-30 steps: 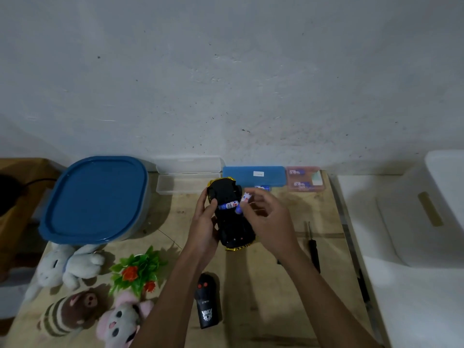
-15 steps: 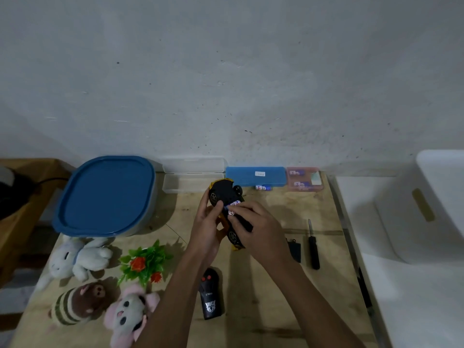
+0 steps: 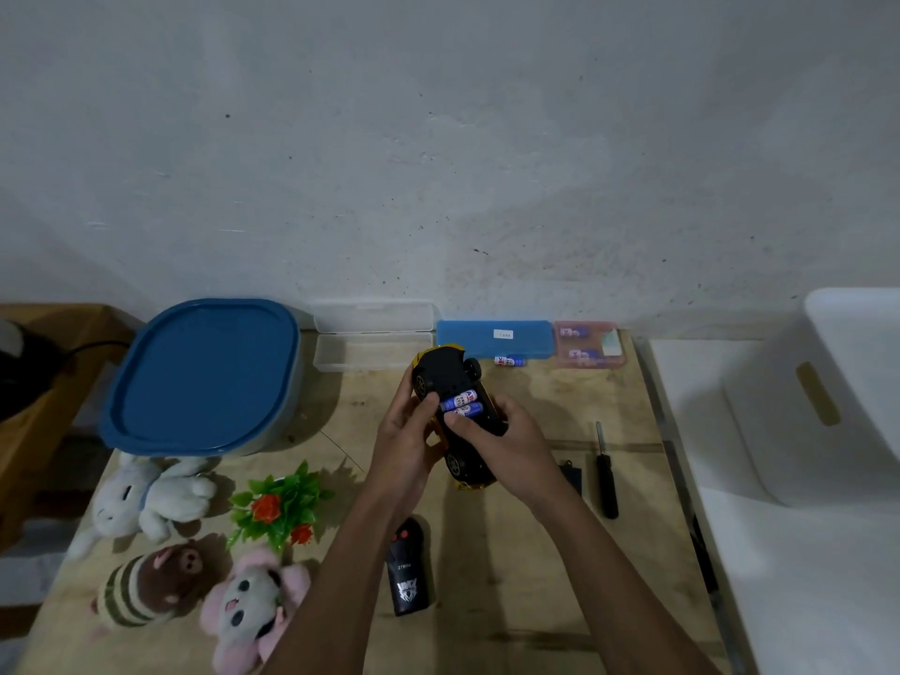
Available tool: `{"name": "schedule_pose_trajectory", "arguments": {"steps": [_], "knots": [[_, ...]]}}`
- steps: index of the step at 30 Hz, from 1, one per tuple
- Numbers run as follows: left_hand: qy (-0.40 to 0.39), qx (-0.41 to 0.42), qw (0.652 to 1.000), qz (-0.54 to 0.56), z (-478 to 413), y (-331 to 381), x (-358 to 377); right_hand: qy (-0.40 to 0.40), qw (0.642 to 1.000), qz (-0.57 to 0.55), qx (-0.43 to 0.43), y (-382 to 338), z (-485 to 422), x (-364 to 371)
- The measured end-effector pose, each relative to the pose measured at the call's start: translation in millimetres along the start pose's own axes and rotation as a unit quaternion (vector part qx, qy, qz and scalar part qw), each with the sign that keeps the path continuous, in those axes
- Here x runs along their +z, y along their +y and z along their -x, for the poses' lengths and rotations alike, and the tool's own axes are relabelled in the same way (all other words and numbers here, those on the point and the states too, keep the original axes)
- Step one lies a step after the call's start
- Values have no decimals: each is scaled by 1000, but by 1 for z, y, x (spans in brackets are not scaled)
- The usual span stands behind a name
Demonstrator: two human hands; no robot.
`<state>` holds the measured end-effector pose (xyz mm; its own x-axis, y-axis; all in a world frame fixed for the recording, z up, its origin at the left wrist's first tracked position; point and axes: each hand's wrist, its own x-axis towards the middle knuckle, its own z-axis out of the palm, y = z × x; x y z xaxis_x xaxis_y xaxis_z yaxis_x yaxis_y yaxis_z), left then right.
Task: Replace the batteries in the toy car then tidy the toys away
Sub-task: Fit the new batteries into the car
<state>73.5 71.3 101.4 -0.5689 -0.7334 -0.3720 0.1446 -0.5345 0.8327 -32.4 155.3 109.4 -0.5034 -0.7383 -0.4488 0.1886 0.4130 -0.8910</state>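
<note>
Our left hand point(image 3: 404, 440) and right hand point(image 3: 512, 445) both grip the upturned toy car point(image 3: 445, 373), thumbs against the batteries point(image 3: 462, 404) in its underside.

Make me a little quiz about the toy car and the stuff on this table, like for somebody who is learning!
1. True or false: the left hand and the right hand both hold the toy car, and its underside faces up.
2. Which tool lies to the right of the car? A) screwdriver B) scissors C) hammer
3. How many batteries show in the car's open compartment?

Key: 1 true. 2 A. 3 two.
</note>
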Motion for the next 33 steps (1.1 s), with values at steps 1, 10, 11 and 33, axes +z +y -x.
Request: {"name": "schedule_pose_trajectory", "arguments": {"steps": [1,10,11,33], "knots": [[1,-3,1000,-2,-1,-1,1,0,1000,-5,-4,1,1,0],[6,-37,999,0,-20,-10,5,-4,999,-45,28,7,-17,-12],[14,-39,999,6,-19,-9,4,-4,998,-51,26,8,-20,-14],[54,-55,997,32,-38,7,-1,76,713,682,-144,30,-136,-51]]}}
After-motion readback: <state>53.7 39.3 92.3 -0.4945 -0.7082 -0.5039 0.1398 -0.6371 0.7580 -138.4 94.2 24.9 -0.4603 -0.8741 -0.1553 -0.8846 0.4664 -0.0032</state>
